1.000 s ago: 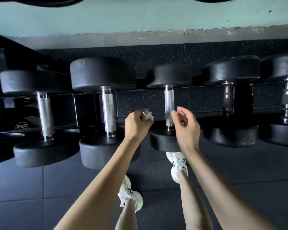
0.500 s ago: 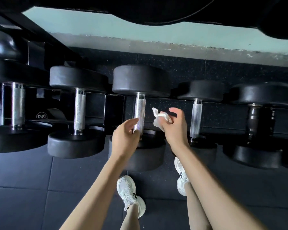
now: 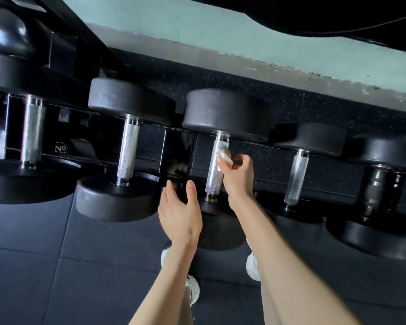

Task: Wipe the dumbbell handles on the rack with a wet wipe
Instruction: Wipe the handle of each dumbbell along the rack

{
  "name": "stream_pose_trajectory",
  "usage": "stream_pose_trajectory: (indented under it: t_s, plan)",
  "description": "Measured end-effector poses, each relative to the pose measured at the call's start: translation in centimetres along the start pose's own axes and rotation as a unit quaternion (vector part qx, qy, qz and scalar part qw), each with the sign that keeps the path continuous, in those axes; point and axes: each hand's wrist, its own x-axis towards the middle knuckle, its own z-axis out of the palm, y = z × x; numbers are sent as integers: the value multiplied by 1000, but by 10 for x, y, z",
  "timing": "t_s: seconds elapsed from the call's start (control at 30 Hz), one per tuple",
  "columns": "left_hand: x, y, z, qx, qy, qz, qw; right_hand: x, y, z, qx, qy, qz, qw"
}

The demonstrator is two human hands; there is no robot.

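Dumbbell handle (image 3: 213, 177) sits on rack (image 3: 177, 151); right hand (image 3: 238, 178) pinches wet wipe (image 3: 225, 157) against its upper end. Left hand (image 3: 179, 213) open, fingers straight, holds nothing. Advice: wrap wipe round handle, stroke full length, cover all sides

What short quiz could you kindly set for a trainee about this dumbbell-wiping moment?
1. Multiple choice: the wet wipe is held against A) a knurled dumbbell handle, B) a kettlebell, C) a water bottle.
2. True or false: the left hand grips a dumbbell handle.
3. Fill in: the wipe is pinched by the ____ hand.

Key
1. A.
2. False: its fingers are straight and hold nothing.
3. Right: the right hand pinches it.
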Motion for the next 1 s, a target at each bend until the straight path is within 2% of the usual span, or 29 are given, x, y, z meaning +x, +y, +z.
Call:
stream_pose_trajectory:
  t_s: [0.07,0.2,0.33,0.47,0.53,0.63,0.7,0.77,0.83,1.0]
  plan:
    - [2,0,1,3,-7,-1,1000,3,-1,8,-20,9,10,1000]
    - [0,1,1,9,-6,1,1000,20,-19,23,-46,96,-44,993]
    - [1,1,2,18,-9,-3,1000,21,-28,28,-13,111,-55,992]
    - [1,0,2,14,-5,-5,1000,7,-15,24,-68,93,-86,990]
    - [1,-1,3,5,-2,-6,1000,-2,-15,21,-94,60,-93,989]
    - [1,-1,3,1,-1,-6,1000,-11,-23,17,-106,-21,-66,992]
    - [1,-2,3,-2,1,-6,1000,-9,-28,14,-70,-49,-31,996]
    - [1,-2,3,-7,3,-10,1000,-2,-30,15,-57,-24,-18,998]
    - [0,-1,3,-11,2,-13,1000,5,-29,20,-68,26,-43,996]
    - [0,0,3,-10,3,-14,1000,11,-29,38,-133,107,-70,983]
